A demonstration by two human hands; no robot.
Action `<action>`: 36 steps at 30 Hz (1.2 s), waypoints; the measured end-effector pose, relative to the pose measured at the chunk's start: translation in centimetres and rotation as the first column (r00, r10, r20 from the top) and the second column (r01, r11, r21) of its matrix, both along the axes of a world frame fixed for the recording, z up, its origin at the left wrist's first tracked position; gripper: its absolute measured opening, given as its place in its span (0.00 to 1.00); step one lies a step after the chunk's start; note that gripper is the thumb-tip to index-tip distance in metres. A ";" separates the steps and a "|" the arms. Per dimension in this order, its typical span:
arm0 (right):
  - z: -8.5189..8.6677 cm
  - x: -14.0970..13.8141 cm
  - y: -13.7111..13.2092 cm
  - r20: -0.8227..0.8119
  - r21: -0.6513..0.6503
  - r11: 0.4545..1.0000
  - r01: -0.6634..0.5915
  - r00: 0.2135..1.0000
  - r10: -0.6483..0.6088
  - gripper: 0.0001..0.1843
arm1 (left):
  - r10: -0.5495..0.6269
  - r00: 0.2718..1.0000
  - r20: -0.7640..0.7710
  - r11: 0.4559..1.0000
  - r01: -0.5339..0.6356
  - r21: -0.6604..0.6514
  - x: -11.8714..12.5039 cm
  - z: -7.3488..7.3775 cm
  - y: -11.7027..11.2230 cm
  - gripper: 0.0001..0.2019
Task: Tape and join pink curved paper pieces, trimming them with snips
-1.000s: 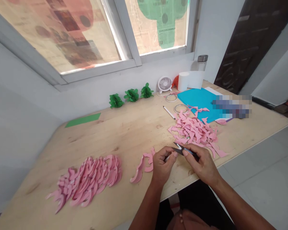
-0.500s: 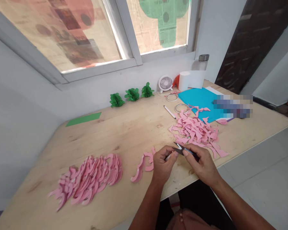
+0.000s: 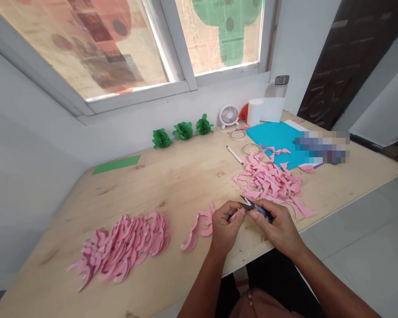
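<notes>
hands barely shifted, right hand (image 3: 278,225) fingers grasping small scissors (image 3: 252,206), tips pointing up-left, left hand (image 3: 223,227) clenched

Scissors (image 3: 256,208): small, dark-bladed, being held tilted just above the table edge.
Pink piece (image 3: 232,216): mostly hidden, being pinched beside the blades.

- Soft daylight enters through the window (image 3: 146,48), and the room is bright.
- Shadows are weak.
- Straight lines bend near the edges.
- One patch is pixelated.
</notes>
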State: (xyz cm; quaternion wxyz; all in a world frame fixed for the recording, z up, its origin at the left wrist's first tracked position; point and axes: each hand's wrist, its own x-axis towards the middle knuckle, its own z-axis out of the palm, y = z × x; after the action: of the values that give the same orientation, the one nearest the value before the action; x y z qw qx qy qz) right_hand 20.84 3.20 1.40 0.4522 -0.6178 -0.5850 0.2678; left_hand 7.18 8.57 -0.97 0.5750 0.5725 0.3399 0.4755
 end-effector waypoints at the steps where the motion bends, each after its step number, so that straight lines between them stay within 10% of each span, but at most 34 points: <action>1: 0.0 0.0 0.0 -0.003 0.003 1.000 -0.004 1.000 0.004 0.16 | 0.000 1.000 0.001 1.000 0.000 0.001 0.0 0.0 0.0 0.06; 36: -1.3 0.4 -0.1 0.230 0.211 0.967 0.143 0.954 -0.191 0.15 | 0.009 0.998 -0.057 1.000 -0.009 0.003 0.0 -0.6 0.1 0.08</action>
State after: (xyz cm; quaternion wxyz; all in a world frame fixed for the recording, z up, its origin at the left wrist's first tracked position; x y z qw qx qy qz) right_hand 21.23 3.10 0.08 0.4538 -0.6473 -0.6055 0.0914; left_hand 7.20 8.64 -1.52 0.5622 0.5850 0.3581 0.4620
